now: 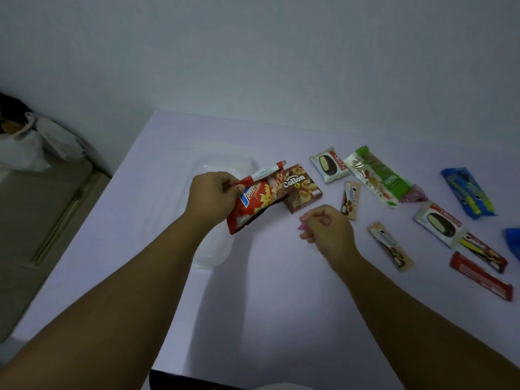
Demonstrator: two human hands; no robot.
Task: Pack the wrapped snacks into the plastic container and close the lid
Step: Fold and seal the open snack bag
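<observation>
Two hands busy: left hand (213,196) pinches the red potato-chip bag (257,199) just above the clear plastic container (216,164), probably to drop it in. Right hand (327,227), right of the container, curls round a small pink wrapper (302,222) (contents unclear). Remaining snacks lie further right on the tabletop (267,305).

There is a single view, from a wide-angle camera worn on the person's head. It looks forward and steeply down onto the desk (281,319), close enough that both forearms run in from the bottom corners and fill much of the lower half. The wall rises across the upper third of the picture. The desk's left edge slants through the left side, with lower furniture beside it. Straight lines bend toward the borders.
</observation>
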